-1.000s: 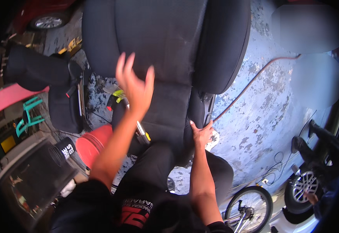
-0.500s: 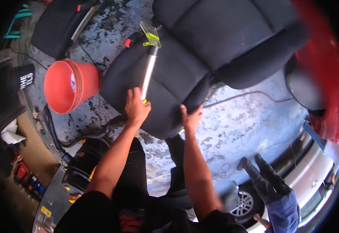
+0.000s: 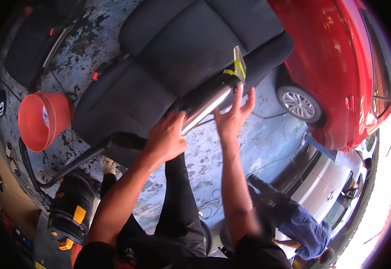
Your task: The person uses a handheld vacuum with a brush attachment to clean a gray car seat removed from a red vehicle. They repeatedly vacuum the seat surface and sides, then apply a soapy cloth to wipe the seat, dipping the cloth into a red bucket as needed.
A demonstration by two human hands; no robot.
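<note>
Worn blue floor, black car seat, left hand closed around silver tube, right hand spread beside it

The car seat stands far middle; left of it, the bucket, a second seat beyond; near left, the vacuum cleaner; far right, a car; nearer, a second car and a co-worker; the wand slants from the left hand, the right hand by its far end.
</note>
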